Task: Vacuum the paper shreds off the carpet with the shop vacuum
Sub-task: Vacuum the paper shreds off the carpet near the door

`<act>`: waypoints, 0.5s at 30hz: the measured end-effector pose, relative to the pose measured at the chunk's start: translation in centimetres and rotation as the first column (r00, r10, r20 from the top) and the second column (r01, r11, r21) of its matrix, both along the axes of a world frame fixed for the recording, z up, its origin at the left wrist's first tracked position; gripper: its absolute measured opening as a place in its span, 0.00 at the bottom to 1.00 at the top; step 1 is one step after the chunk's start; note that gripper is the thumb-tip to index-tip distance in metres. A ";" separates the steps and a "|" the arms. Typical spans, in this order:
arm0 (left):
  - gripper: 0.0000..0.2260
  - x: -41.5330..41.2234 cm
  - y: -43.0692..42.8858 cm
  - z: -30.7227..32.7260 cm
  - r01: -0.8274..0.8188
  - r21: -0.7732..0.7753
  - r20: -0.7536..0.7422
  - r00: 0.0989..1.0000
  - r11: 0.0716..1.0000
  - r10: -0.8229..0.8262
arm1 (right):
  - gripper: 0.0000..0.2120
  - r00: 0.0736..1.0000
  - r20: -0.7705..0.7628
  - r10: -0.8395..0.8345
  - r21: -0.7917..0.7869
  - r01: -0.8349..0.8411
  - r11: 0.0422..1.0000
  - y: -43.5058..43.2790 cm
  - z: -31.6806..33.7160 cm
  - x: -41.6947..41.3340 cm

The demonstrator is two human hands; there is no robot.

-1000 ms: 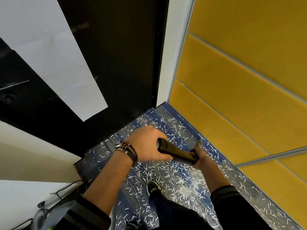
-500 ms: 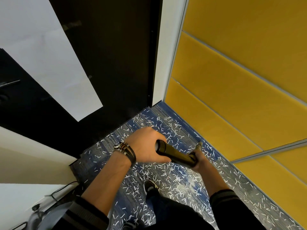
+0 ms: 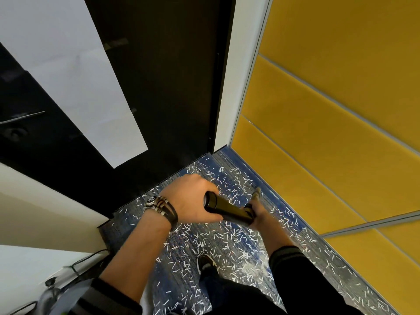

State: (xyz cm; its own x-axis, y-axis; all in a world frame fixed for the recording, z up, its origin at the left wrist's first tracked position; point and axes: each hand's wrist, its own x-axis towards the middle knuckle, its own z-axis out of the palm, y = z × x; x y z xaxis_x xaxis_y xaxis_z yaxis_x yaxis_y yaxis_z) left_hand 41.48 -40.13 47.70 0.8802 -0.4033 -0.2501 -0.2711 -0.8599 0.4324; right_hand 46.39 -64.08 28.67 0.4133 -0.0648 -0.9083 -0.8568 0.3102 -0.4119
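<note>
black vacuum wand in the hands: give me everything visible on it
The wand is a glossy black tube, plastic by its look. It is held slanted above the carpet, which is strewn with paper shreds. The left hand curls round one end and the right hand grips the other. A ribbed grey piece shows past the right hand. The nozzle is hidden.

A white sheet (image 3: 75, 71) is on the dark door (image 3: 170, 87), beside yellow wall panels (image 3: 329, 110).

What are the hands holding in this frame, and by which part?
Both hold the black vacuum wand. The left hand wraps around its upper end, and the right hand grips it further down the tube.
</note>
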 end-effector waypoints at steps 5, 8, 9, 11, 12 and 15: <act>0.20 -0.5 1.4 1.1 -0.004 -0.006 0.024 1.000 1.000 0.005 | 0.11 1.000 0.007 0.024 0.001 -0.024 1.000 1.1 -0.6 -1.0; 0.20 -1.3 1.3 0.7 -0.004 -0.030 -0.016 1.000 1.000 0.003 | 0.14 0.999 -0.024 -0.024 0.040 0.025 0.999 0.2 -1.3 -2.3; 0.20 -1.5 1.2 0.5 -0.008 -0.036 -0.023 1.000 0.999 0.007 | 0.14 0.999 -0.035 -0.030 0.046 0.032 0.998 -0.1 -1.2 -2.5; 0.19 -1.8 1.0 0.4 -0.039 -0.054 -0.022 0.999 0.998 0.037 | 0.10 1.000 -0.025 -0.002 0.026 0.002 1.000 -0.6 -0.9 -2.0; 0.20 -1.9 0.9 0.6 -0.061 -0.064 -0.005 0.998 0.996 0.060 | 0.08 1.000 -0.003 0.012 0.007 -0.012 1.000 -0.9 -0.7 -1.5; 0.24 -1.9 0.3 1.3 -0.090 -0.066 0.079 0.992 0.994 0.095 | 0.10 0.999 0.049 0.022 -0.018 -0.021 1.000 -0.9 0.4 0.1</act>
